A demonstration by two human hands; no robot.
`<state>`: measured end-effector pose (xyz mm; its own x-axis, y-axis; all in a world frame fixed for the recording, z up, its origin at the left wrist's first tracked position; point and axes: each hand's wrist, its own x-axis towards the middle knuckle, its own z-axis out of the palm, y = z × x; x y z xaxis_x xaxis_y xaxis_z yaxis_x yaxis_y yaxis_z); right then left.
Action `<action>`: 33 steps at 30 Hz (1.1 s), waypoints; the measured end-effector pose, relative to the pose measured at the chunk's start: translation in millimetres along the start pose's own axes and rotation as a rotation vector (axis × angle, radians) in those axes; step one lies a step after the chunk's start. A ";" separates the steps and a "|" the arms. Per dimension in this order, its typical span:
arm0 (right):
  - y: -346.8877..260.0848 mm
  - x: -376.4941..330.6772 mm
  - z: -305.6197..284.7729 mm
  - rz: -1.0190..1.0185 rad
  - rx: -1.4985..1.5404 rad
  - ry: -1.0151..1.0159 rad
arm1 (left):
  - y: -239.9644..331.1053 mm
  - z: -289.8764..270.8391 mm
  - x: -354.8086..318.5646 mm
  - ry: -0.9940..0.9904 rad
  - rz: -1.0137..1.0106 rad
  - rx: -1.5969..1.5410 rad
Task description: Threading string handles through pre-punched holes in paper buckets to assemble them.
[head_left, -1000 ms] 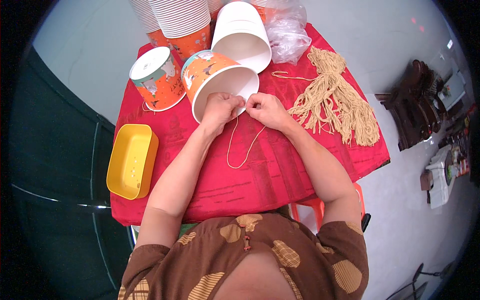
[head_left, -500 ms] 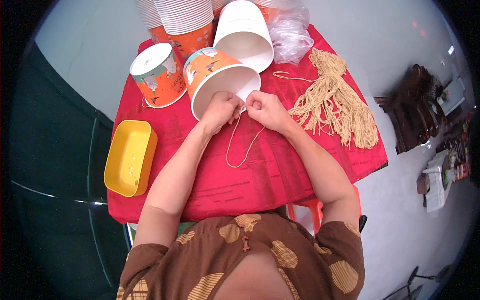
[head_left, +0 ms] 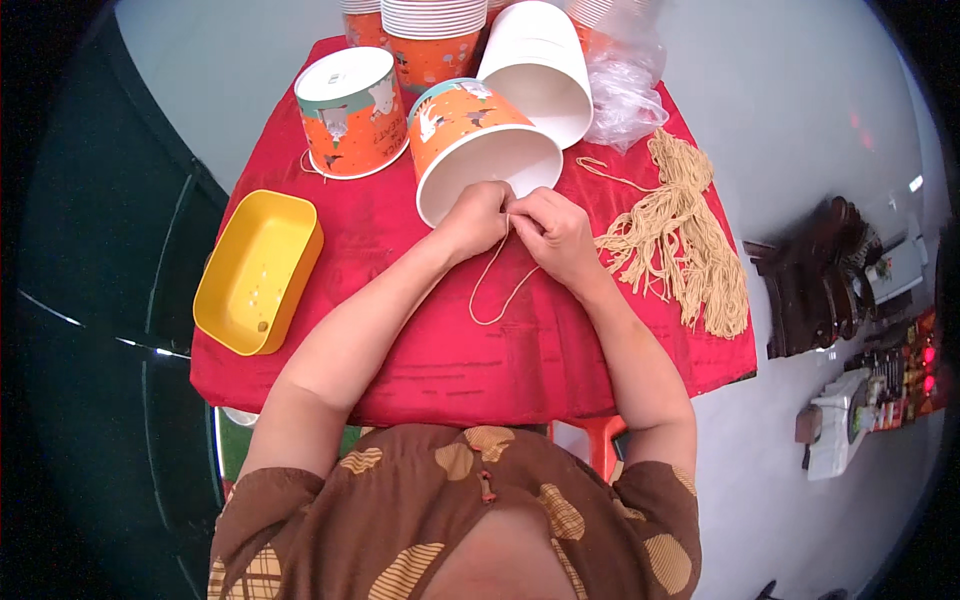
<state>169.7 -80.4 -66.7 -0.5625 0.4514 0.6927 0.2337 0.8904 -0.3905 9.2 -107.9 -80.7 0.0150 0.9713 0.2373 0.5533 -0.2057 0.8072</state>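
In front of me an orange paper bucket [head_left: 462,132] with Halloween-style pictures lies tilted on its side, its white opening toward me. At the near part of its rim my left hand [head_left: 478,218] and my right hand [head_left: 556,232] meet, fingers closed in a pinch on a thin beige string [head_left: 484,321]. A loop of this string hangs below my hands over the red cloth. The exact spot where string and rim meet is hidden by my fingers. A second orange bucket [head_left: 352,125] stands upside down to the left, with a bit of string by its rim.
A yellow plastic tub [head_left: 213,285] holding small bits sits at the left. White buckets [head_left: 545,75] lie behind, beside a clear plastic bag [head_left: 625,100] and stacked buckets [head_left: 433,50]. At the right lies a bundle of beige strings [head_left: 680,250]. Red cloth [head_left: 420,375] covers the table.
The view has shifted, so the table things appear displaced. My hands remain together at the bucket's rim, with the fingers slightly repositioned on the string.
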 end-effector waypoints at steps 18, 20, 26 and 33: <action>24.7 -10.4 10.7 0.216 0.006 0.040 | -3.6 5.6 -1.7 0.088 0.099 0.001; 26.5 -10.9 10.1 0.221 0.003 0.020 | -2.4 4.5 -2.0 0.065 0.115 0.022; 25.9 -10.7 10.4 0.242 0.013 -0.033 | 1.8 3.0 -3.9 0.053 0.097 0.030; 29.8 -13.6 13.1 0.266 -0.020 -0.037 | 2.6 2.8 -2.5 -0.013 0.069 0.051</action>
<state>174.0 -60.8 -95.7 -0.5075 0.6673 0.5451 0.3922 0.7422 -0.5434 12.9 -110.5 -80.7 0.0648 0.9567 0.2839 0.5921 -0.2659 0.7608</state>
